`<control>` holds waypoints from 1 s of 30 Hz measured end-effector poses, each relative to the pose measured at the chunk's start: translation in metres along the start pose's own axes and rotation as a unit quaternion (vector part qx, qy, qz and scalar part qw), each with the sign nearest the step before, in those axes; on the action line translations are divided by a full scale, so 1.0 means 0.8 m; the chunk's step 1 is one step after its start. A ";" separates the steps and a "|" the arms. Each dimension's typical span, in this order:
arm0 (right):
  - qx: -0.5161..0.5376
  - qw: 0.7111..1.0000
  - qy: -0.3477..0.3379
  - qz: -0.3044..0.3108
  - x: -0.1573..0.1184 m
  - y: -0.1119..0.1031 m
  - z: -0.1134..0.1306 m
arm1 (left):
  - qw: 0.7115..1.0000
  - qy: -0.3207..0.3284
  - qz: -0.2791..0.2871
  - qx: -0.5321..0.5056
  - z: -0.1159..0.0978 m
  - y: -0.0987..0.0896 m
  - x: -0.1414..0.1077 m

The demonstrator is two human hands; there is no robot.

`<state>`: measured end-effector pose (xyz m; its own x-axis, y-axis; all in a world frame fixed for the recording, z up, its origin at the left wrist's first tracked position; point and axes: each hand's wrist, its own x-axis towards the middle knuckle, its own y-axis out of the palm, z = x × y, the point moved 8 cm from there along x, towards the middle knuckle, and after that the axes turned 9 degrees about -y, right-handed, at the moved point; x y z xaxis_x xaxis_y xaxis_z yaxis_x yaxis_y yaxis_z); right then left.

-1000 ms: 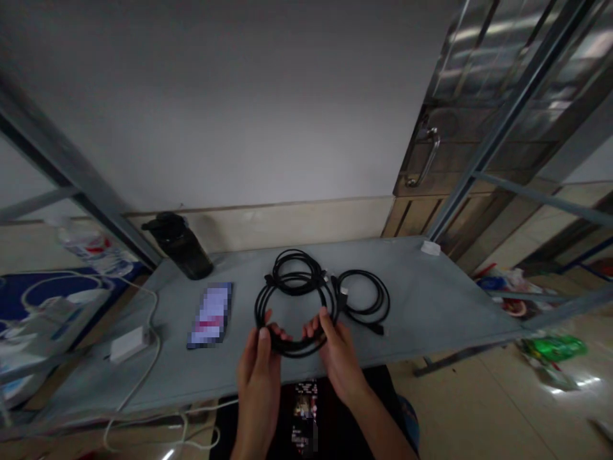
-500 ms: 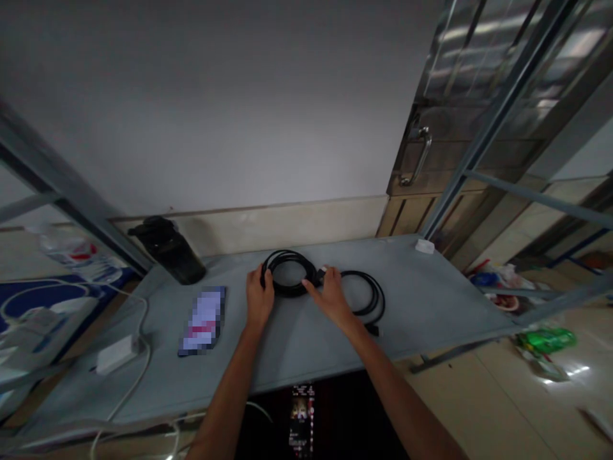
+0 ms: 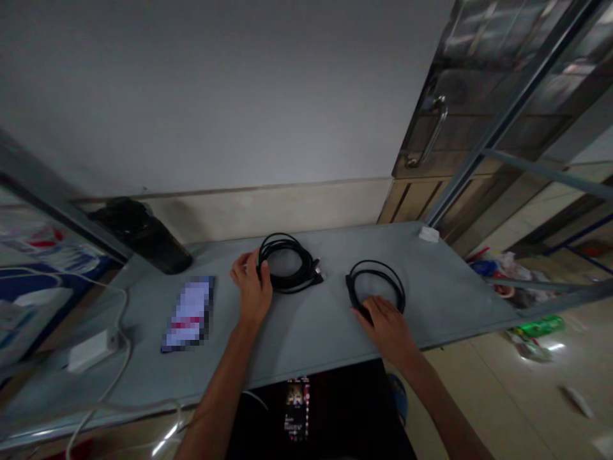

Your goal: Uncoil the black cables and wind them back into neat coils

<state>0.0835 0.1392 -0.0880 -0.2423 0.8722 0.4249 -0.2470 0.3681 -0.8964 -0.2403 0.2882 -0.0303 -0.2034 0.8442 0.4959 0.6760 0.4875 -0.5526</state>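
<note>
Two coils of black cable lie apart on the grey tabletop. The larger cable coil (image 3: pixel 292 284), with a metal-tipped plug on its right side, is left of centre. My left hand (image 3: pixel 251 287) grips its left edge, thumb inside the ring and fingers around the outside. To the right is the smaller cable coil (image 3: pixel 378 263), with a plug end at its left. My right hand (image 3: pixel 389 329) is closed over its near edge, fingers curled down on the cable. The fingertips there are partly hidden.
On the left are a phone (image 3: pixel 188 313) with a blurred screen, a dark bottle (image 3: pixel 148 236), and a white adapter (image 3: pixel 93 350) with its cord. A small white object (image 3: pixel 429 234) sits at the far right corner. Metal frame posts (image 3: pixel 498 128) rise at both ends.
My right hand has let go of the larger coil's plug and moved right onto the smaller coil. My left hand stays at the larger coil's left edge. The view has shifted slightly.
</note>
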 end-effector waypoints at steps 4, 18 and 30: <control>-0.043 0.999 0.004 -0.005 -0.006 -0.005 0.000 | 0.998 -0.050 0.012 -0.037 0.003 -0.007 0.000; -0.031 0.998 0.033 -0.031 -0.013 -0.008 -0.005 | 0.875 -0.298 0.001 -0.381 0.042 -0.003 0.003; -0.069 0.996 0.047 -0.044 -0.016 -0.014 -0.002 | 0.964 -0.173 -0.025 -0.198 0.044 -0.017 0.011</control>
<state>0.0911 0.1246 -0.0838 -0.1342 0.8590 0.4942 -0.1301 0.4791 -0.8681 -0.2760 0.2969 -0.0421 -0.4208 0.8790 0.2244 0.8629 0.4641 -0.1998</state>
